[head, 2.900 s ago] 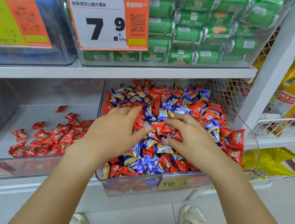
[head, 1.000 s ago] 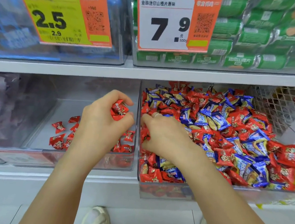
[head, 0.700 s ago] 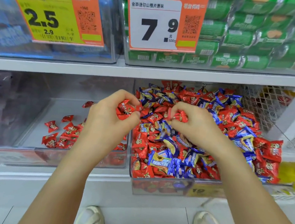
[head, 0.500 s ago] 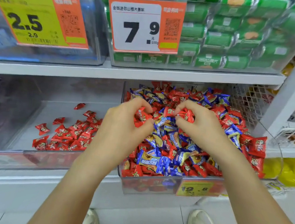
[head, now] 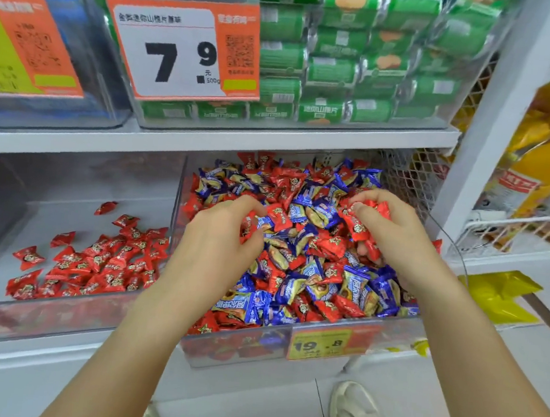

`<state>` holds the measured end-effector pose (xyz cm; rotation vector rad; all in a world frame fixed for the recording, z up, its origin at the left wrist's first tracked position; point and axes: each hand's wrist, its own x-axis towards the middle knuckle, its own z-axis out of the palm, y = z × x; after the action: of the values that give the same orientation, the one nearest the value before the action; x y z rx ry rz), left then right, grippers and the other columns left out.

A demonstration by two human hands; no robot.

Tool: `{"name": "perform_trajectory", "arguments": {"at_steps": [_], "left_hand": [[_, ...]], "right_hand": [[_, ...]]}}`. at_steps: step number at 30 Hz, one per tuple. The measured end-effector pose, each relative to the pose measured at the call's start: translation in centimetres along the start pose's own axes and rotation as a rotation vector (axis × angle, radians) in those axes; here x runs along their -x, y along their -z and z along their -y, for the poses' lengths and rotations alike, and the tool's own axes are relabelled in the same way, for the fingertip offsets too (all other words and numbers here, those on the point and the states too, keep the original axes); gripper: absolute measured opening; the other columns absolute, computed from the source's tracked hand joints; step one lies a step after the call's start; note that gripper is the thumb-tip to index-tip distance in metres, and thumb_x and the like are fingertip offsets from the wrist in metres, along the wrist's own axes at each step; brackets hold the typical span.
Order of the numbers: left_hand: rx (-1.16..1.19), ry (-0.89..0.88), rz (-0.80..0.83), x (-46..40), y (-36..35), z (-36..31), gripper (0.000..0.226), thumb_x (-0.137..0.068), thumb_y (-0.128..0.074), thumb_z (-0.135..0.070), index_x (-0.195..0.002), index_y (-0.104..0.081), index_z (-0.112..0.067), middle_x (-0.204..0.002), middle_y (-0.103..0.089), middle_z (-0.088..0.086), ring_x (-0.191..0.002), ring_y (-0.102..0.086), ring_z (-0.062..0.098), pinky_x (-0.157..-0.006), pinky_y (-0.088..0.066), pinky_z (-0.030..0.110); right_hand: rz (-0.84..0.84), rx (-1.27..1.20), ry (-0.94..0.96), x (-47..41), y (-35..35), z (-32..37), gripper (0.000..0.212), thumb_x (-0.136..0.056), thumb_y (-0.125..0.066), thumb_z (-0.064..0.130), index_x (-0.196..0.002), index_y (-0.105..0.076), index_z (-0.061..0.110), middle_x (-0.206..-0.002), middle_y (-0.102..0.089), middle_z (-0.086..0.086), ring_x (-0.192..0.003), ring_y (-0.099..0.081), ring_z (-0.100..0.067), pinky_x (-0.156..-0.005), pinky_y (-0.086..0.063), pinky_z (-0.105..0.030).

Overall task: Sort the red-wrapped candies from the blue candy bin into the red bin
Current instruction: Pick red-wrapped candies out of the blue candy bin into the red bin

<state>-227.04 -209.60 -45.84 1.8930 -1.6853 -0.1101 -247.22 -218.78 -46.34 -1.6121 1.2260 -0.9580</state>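
Gripping red candies in my right hand, left hand pinching another; red bin partly filled, many remain in the blue candy bin.

Two hands work over two clear bins beneath two price tags; red and blue candies are too numerous to count.

One head-worn camera looks forward and down at a shop shelf from close range (wide-angle, edges bowed), the floor showing below; no second view.
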Motion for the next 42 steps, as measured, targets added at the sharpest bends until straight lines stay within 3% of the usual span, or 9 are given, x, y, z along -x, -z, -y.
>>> {"name": "perform_trajectory", "arguments": {"at_steps": [6, 10, 15, 21, 26, 28, 30, 36, 42], "left_hand": [[0.094, -0.014, -0.025, -1.5, -0.9, -1.8, 0.011, -0.085, -0.065, -0.027, -0.094, -0.06, -0.029, -0.045, -0.042, -0.009, -0.043, -0.046, 0.002, -0.047, -0.034, 0.013], [0.173, -0.149, 0.136, -1.4, -2.3, -4.3, 0.022, -0.083, -0.067, -0.039, -0.104, -0.062, -0.035, -0.083, -0.059, -0.014, -0.07, -0.052, -0.001, -0.062, -0.035, 0.007], [0.056, -0.086, 0.334, -2.4, -4.8, -5.3, 0.058, -0.086, -0.065, -0.041, -0.139, -0.044, -0.031, -0.131, -0.055, -0.001, -0.107, -0.054, 0.015, -0.085, -0.038, 0.024], [-0.141, -0.108, 0.434, -3.5, -6.7, -5.0, 0.066, -0.093, -0.053, -0.042, -0.148, -0.018, -0.039, -0.146, -0.035, 0.004, -0.132, -0.038, 0.029, -0.102, -0.038, 0.041], [-0.227, -0.157, 0.422, -3.7, -7.5, -4.9, 0.067, -0.097, -0.044, -0.044, -0.148, 0.0, -0.045, -0.14, -0.033, 0.008, -0.124, -0.042, 0.033, -0.09, -0.046, 0.043], [-0.238, -0.179, 0.409, -3.8, -7.5, -4.9, 0.069, -0.096, -0.044, -0.046, -0.147, 0.003, -0.048, -0.137, -0.034, 0.007, -0.118, -0.046, 0.031, -0.084, -0.047, 0.041], [-0.242, -0.187, 0.414, -3.8, -7.5, -5.0, 0.07, -0.094, -0.045, -0.05, -0.145, 0.003, -0.05, -0.135, -0.036, 0.007, -0.114, -0.05, 0.031, -0.081, -0.048, 0.04], [-0.214, -0.17, 0.284, -3.5, -7.5, -4.7, 0.045, -0.095, -0.048, -0.029, -0.138, -0.034, -0.037, -0.115, -0.05, 0.009, -0.103, -0.054, 0.035, -0.074, -0.047, 0.038], [0.031, -0.132, 0.054, -3.4, -3.5, -2.9, 0.018, -0.096, -0.05, -0.026, -0.112, -0.057, -0.03, -0.082, -0.063, 0.0, -0.074, -0.059, 0.021, -0.065, -0.045, 0.03]], "right_hand": [[-0.108, 0.195, 0.07, 0.2, 2.6, -1.0, 0.005, -0.09, -0.061, 0.031, -0.086, -0.059, 0.029, -0.069, -0.058, 0.003, -0.046, -0.062, -0.013, -0.045, -0.044, -0.022], [-0.121, 0.264, 0.106, 1.0, 3.4, -1.2, 0.008, -0.09, -0.063, 0.029, -0.085, -0.056, 0.029, -0.063, -0.049, 0.01, -0.043, -0.06, -0.004, -0.046, -0.046, -0.021], [-0.109, 0.389, 0.117, 1.1, 3.2, -1.6, 0.007, -0.089, -0.061, 0.036, -0.086, -0.056, 0.032, -0.077, -0.064, 0.005, -0.046, -0.063, -0.007, -0.056, -0.047, -0.027], [-0.129, 0.492, 0.112, 0.6, 4.2, -2.3, 0.005, -0.089, -0.06, 0.033, -0.092, -0.057, 0.031, -0.068, -0.063, -0.006, -0.057, -0.064, -0.022, -0.063, -0.052, -0.038], [0.0, 0.613, 0.058, 0.7, 5.0, -2.2, 0.019, -0.089, -0.06, 0.027, -0.108, -0.062, 0.031, -0.068, -0.059, 0.002, -0.055, -0.063, -0.014, -0.057, -0.048, -0.026], [0.099, 0.606, 0.038, 0.6, 4.7, -2.1, 0.03, -0.088, -0.063, 0.032, -0.118, -0.06, 0.032, -0.079, -0.06, 0.008, -0.047, -0.058, -0.001, -0.05, -0.041, -0.011], [0.155, 0.612, 0.032, 0.3, 4.0, -2.2, 0.042, -0.087, -0.064, 0.039, -0.127, -0.056, 0.032, -0.097, -0.064, 0.006, -0.054, -0.056, -0.002, -0.058, -0.044, -0.013], [0.192, 0.561, 0.165, 0.2, 1.2, -1.6, 0.008, -0.086, -0.066, 0.032, -0.093, -0.063, 0.029, -0.071, -0.062, 0.006, -0.06, -0.055, -0.005, -0.062, -0.043, -0.029], [0.166, 0.225, 0.157, 0.1, 0.6, -0.7, 0.006, -0.088, -0.065, 0.027, -0.091, -0.066, 0.022, -0.064, -0.06, -0.008, -0.047, -0.052, -0.007, -0.045, -0.041, -0.016]]}}
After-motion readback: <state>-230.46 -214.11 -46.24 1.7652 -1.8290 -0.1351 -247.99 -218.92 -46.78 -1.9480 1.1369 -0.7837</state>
